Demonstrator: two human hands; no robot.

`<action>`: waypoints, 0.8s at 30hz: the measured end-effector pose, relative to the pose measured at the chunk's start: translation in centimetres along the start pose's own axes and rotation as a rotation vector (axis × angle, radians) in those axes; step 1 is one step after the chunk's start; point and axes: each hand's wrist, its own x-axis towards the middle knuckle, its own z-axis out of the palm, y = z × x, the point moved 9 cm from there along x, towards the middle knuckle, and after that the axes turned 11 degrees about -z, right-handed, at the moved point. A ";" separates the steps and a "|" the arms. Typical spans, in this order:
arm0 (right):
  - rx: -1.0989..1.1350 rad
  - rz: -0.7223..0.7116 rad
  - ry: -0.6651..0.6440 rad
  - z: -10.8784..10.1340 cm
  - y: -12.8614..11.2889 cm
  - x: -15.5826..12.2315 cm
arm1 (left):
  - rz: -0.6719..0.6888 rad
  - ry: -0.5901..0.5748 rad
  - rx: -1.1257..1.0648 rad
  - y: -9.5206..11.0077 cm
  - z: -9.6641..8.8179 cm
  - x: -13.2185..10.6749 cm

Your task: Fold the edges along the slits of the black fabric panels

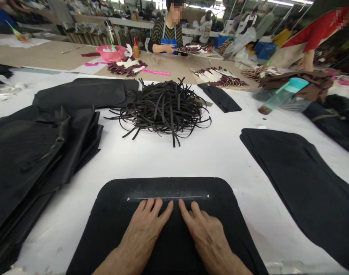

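A black panel with rounded far corners (pixel 168 244) lies flat in front of me. Across its upper part runs a thin white line (pixel 168 197), with a small white triangle at each end and a dusty, whitish patch just above. My left hand (pixel 145 225) rests on the panel left of the middle, fingers apart, tips just below the line. To its right, my right hand (pixel 205 231) lies on the same panel, its index finger stretched toward the line and its other fingers slightly bent. Neither hand visibly grips anything.
Beyond the panel sits a tangled heap of black strips (pixel 163 107). Black sheets (pixel 33 152) are piled at left, and stacked black panels (pixel 303 183) lie at right. Farther back are a teal-lidded bottle (pixel 283 95), a pink basin (pixel 111 53) and a person in a blue apron (pixel 168 42).
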 end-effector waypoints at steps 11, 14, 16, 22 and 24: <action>0.105 0.281 0.075 1.9 6.5 -5.8 | -0.122 0.368 -0.043 -7.4 -1.6 -6.1; 0.448 0.454 0.222 0.0 7.3 -6.1 | -0.201 0.389 -0.163 -8.1 -2.9 -5.9; 0.797 0.585 0.316 -1.0 7.0 -5.8 | -0.244 0.372 -0.358 -7.7 -4.2 -5.3; 1.307 0.592 0.304 -2.2 2.8 -1.7 | -0.441 -0.403 -1.392 -1.8 -2.4 -1.8; 1.240 0.524 0.348 -2.3 1.9 -0.5 | -0.455 -0.534 -1.659 0.2 -2.3 -1.0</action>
